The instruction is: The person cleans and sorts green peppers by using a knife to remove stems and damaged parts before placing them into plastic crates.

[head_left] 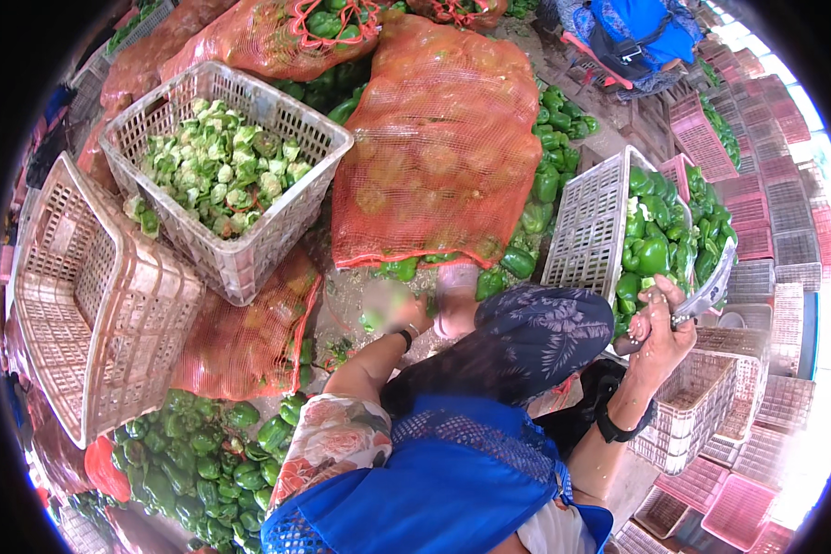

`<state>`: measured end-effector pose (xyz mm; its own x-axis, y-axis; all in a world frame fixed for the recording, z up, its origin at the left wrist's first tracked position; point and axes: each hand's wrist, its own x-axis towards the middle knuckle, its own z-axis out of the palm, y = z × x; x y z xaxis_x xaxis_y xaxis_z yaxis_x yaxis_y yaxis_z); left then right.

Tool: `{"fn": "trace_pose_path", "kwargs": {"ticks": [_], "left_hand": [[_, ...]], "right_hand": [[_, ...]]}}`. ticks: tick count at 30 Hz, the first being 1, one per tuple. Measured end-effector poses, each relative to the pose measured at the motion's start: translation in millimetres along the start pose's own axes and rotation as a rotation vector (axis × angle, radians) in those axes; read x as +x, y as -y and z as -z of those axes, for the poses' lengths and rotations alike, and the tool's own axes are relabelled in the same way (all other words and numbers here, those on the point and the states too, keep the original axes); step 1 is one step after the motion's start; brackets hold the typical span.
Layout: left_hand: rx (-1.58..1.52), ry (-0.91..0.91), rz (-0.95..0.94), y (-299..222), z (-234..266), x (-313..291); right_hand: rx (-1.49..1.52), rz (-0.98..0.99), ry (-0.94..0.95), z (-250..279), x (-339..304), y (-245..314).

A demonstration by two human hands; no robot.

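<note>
My right hand (660, 337) is closed around a knife (711, 294), its broad blade pointing up and away to the right. Pale green bits cling to the fingers. Just beyond it stands a pale plastic crate (586, 226) holding green bell peppers (653, 254). My left hand (414, 317) reaches down to the floor between my legs and the red mesh sack; a smear over its fingers hides whether they grip anything. Scraps of green pepper lie around it. At the left, another crate (300, 189) holds a heap of cut pepper cores (217, 171).
A full red mesh sack (434, 148) lies straight ahead, with more sacks behind. An empty-looking crate (92, 305) tilts at the left. Loose peppers (203, 462) pile up at lower left. Stacked crates (702, 397) line the right. Someone in blue (628, 37) is at the far right.
</note>
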<state>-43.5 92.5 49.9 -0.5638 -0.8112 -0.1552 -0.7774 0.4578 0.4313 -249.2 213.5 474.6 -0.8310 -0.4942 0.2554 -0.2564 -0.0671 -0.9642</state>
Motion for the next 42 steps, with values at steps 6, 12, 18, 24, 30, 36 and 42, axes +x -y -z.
{"fn": "trace_pose_path", "kwargs": {"ticks": [6,12,18,24,30,36,42], "left_hand": [[-0.667,-0.206,0.088,1.8,55.3,25.9],[-1.178,-0.388,-0.353,-138.2,264.8,55.9],[-1.091,-0.496,-0.632,-210.2,335.4,30.1],[-1.094,-0.486,-0.826,-253.0,338.0,24.7],[-1.111,-0.353,-0.952,-273.8,327.1,19.9],[-1.733,0.115,-0.818,-298.1,366.8,9.7],[-1.545,0.517,-0.788,-291.4,339.9,2.7]], "right_hand": [[-0.13,0.069,0.151,-7.0,-17.8,6.9],[-0.655,0.471,0.358,-22.4,-34.0,10.4],[-0.703,0.477,0.272,-32.1,-30.2,-10.0],[-0.594,0.428,0.237,1.5,-27.8,-10.9],[-0.805,0.412,0.157,29.7,-36.3,-39.5],[-0.778,0.289,0.043,80.9,-33.1,-87.2],[-0.17,0.425,0.192,50.6,-6.6,25.3]]}}
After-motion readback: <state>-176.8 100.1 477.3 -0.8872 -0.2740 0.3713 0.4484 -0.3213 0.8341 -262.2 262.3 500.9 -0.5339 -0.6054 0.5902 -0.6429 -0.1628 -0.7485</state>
